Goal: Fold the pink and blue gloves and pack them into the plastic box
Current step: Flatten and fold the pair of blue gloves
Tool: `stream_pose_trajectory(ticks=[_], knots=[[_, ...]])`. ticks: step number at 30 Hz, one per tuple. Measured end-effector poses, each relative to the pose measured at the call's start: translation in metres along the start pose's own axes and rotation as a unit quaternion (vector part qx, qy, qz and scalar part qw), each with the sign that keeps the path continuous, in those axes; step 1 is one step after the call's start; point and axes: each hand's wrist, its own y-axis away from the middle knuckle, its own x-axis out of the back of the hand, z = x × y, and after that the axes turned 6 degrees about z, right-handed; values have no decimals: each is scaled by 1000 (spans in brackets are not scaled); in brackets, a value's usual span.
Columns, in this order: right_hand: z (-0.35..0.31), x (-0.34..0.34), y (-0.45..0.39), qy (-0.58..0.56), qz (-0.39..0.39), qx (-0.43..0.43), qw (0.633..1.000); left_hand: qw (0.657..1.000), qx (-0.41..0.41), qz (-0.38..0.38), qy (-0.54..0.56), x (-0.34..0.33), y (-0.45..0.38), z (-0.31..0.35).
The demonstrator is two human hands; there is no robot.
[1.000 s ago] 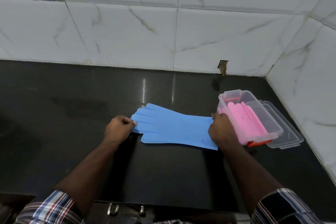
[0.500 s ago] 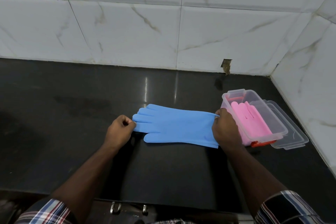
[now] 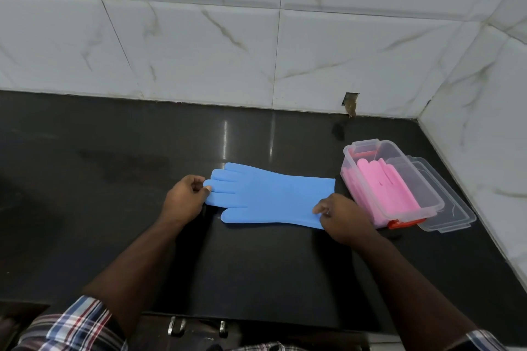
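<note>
Obs.: blue glove [image 3: 271, 196] lies flat and full length on the dark tabletop [image 3: 114, 151], fingers pointing away from the plastic box [image 3: 390, 179], cuff end toward it. Not yet folded; no crease visible anywhere along it.

Left hand [image 3: 184, 202]: at the fingertip end of the blue glove, the end far from the box. Thumb and curled fingers pinch a glove fingertip at its edge.

Right hand [image 3: 345, 219]: at the cuff end, just beside the box's near wall. Fingers curled, pinching the near corner of the cuff. Cannot tell whether the hand touches the box itself.

Plastic box: open, sitting near the corner where the tiled wall [image 3: 256, 51] turns. Pink glove [image 3: 385, 185] is inside, visible through the clear walls and from above; it looks doubled over, though the layers are hard to separate. An orange clip [image 3: 405, 224] shows at the box's near end. The clear lid [image 3: 445, 208] lies on the far side of the box from the blue glove, partly under it or tight against it; cannot say which.

Assessment: roughly half done. Pink part appears packed. Left: fold the blue glove, judged likely by bringing one held end over toward the other, then place it in the box on or beside the pink one. The task does not ask for the lid.
</note>
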Motion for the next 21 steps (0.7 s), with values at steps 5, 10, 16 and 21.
stream_pose_trajectory(ticks=[5,10,16,21], knots=[[8,4,6,11,-31,17,999,1000,9,3,-6,0,-6,-1],[7,3,18,2,109,68,992,1000,16,13,-8,-2,-8,0],[14,-2,31,62,50,100,992,999,11,24,-20,-3,-10,3],[9,3,20,42,28,74,996,1000,14,-1,2,0,-9,3]])
